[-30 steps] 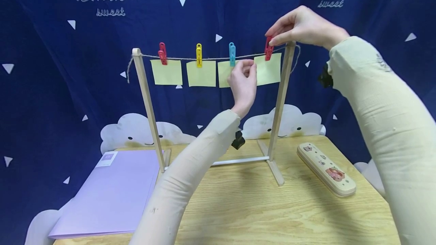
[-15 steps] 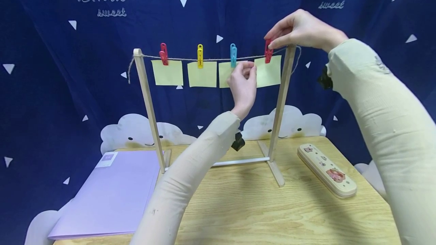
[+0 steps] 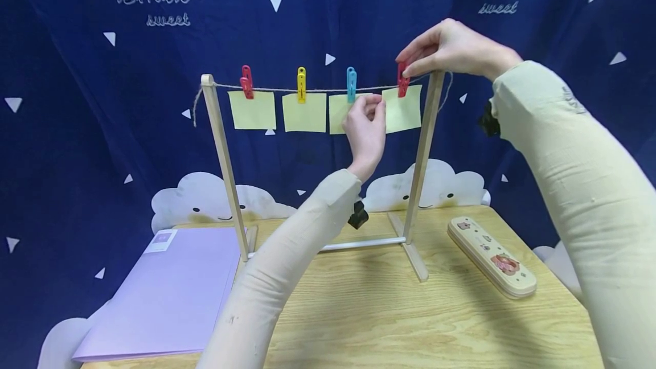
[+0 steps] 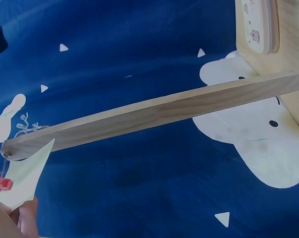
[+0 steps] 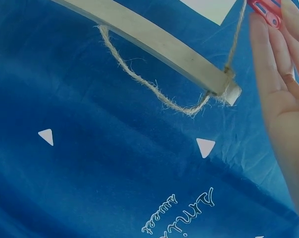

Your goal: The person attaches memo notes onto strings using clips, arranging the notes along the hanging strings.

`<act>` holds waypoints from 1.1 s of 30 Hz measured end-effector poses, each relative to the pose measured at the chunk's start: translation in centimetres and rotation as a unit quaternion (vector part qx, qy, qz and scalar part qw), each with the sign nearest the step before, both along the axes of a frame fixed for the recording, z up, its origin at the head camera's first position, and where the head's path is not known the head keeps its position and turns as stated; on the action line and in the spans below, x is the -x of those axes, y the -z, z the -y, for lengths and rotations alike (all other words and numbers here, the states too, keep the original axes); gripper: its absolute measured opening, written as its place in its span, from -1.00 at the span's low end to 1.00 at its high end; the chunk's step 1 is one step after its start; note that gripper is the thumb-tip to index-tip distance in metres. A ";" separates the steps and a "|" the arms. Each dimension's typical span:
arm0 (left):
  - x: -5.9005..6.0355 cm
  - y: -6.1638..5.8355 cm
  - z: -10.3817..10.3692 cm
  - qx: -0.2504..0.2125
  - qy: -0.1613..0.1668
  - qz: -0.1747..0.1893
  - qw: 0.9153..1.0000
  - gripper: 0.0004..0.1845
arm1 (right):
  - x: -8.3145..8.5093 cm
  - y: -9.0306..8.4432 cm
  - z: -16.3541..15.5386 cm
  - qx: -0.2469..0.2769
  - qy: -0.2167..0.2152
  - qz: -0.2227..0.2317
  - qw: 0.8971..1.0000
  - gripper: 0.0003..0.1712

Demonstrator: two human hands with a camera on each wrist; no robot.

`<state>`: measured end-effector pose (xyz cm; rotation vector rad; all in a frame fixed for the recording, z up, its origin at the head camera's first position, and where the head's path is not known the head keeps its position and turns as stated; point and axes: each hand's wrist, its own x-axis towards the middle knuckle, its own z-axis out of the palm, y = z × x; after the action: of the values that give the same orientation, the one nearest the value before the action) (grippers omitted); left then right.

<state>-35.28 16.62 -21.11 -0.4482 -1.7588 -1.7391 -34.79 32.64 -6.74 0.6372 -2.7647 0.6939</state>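
In the head view, my right hand pinches the top of a red clothespin at the right end of the twine. The clothespin's lower end overlaps the top edge of a pale yellow paper note. My left hand pinches that note at its left edge, covering part of the neighbouring note. The left wrist view shows the note between my fingers, close to the pink-red clothespin. From the right wrist, the clothespin appears between my fingers and thumb.
A wooden stand carries the twine. Another red clothespin, a yellow one and a blue one hold notes along it. A purple folder lies left on the table, a pencil case right.
My right hand has come down slightly and a little left, the red clothespin and note shifting with it. My left hand keeps its pinch on the note.
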 end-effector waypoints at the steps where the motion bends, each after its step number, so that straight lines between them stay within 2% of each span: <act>1: 0.0 0.0 0.0 0.000 0.000 0.000 1.000 -0.83 | 0.0 0.0 0.0 -0.002 0.000 0.000 1.000 -0.51; 16: -0.2 1.6 0.1 0.012 0.018 -0.013 1.000 -0.83 | 0.0 0.5 0.1 -0.024 0.010 -0.013 1.000 -0.52; 24: 0.0 3.2 0.1 0.001 0.034 0.008 0.999 -0.85 | 0.1 0.4 -0.1 -0.034 0.015 -0.025 0.999 -0.50; 33: 0.6 4.3 0.3 0.009 0.026 0.018 0.999 -0.86 | 0.1 0.5 -0.5 -0.041 0.033 -0.039 0.998 -0.47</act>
<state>-35.88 16.28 -25.45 -0.4766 -1.8028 -1.7788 -34.86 33.15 -7.26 0.5732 -2.7398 0.5336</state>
